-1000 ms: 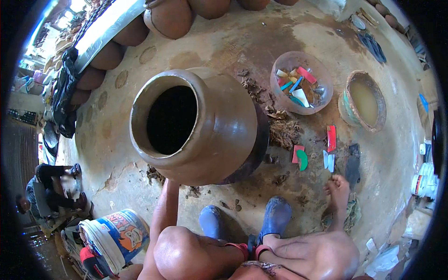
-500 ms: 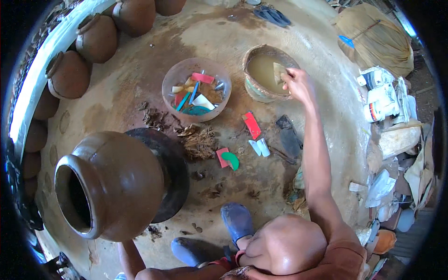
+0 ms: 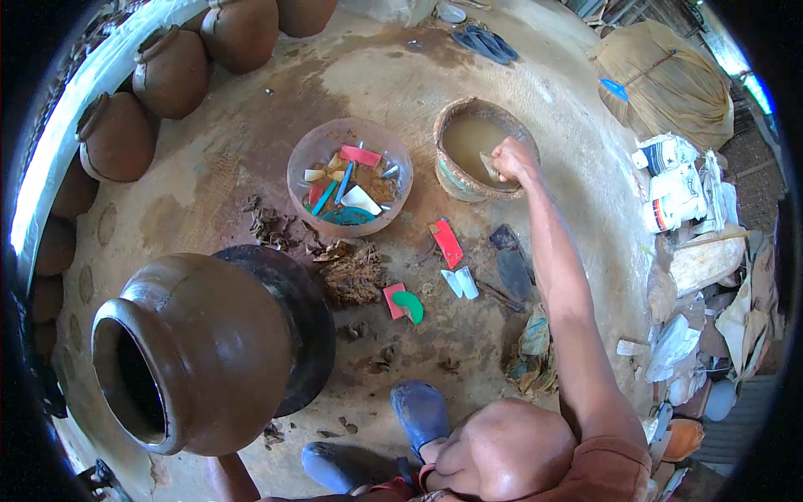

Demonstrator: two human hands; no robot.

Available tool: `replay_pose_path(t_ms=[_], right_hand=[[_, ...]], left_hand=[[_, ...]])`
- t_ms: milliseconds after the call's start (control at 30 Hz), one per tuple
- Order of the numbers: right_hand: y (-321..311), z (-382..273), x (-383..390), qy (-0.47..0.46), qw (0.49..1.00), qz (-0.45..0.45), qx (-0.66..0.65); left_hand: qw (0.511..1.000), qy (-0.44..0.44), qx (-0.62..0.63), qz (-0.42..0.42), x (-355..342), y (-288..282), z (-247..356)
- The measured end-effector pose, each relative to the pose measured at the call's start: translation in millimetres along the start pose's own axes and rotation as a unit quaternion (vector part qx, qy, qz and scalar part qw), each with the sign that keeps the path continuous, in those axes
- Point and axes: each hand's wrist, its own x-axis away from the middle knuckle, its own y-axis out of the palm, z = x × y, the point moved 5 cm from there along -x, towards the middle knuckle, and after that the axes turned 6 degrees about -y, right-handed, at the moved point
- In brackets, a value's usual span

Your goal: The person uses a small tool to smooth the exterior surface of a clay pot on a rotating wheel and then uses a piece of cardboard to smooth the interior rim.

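At the bucket [image 3: 456, 173], my right hand [image 3: 514, 159] grips a pale, flat, roughly triangular piece [image 3: 488, 166] in closed fingers. Its lower tip is at the murky water [image 3: 470, 138]; I cannot make out its material. A large, smooth brown clay pot [image 3: 222, 347] lies tilted at the left, its wide mouth facing the lower left. Behind the pot's base is a round black disc-like support [image 3: 311, 368]. My left forearm [image 3: 232, 478] reaches up under the pot, which hides my left hand.
A clear plastic tub [image 3: 297, 192] holds several coloured scraps. On the floor lie a red piece [image 3: 447, 243], a green curved piece [image 3: 409, 306], a fibrous brown clump [image 3: 353, 278] and dark sandals [image 3: 485, 42]. Clay pots [image 3: 171, 71] line the left wall; bags [image 3: 673, 171] are piled right.
My right hand has moved slightly down and left, tipping the flat piece lower toward the water. The whole view has shifted a little; the pot stays tilted.
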Motion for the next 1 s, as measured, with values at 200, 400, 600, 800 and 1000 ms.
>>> replay_pose_path(t_ms=[200,400,600,800,1000], right_hand=[[-24.3,-47.5,35.9,-0.122,0.912,0.299,-0.254],[-71.1,22.4,50.8,0.019,0.899,0.207,-0.385],[-134.2,-299.6,182.5,-0.363,0.829,0.217,-0.365],[-114.8,-491.8,286.4,-0.701,0.693,0.162,-0.052],[-94.8,-529.4,304.5,-0.749,0.650,0.129,-0.034]], left_hand=[[0.995,0.073,0.044,0.048,-25.3,-46.4,28.7],[0.976,0.193,0.068,0.070,-65.6,-41.2,125.6],[0.969,0.244,0.008,0.042,-109.4,-85.0,144.7],[0.957,0.284,-0.009,-0.050,-139.1,-40.3,174.3],[0.951,0.297,0.008,-0.086,-141.9,-45.4,168.4]])
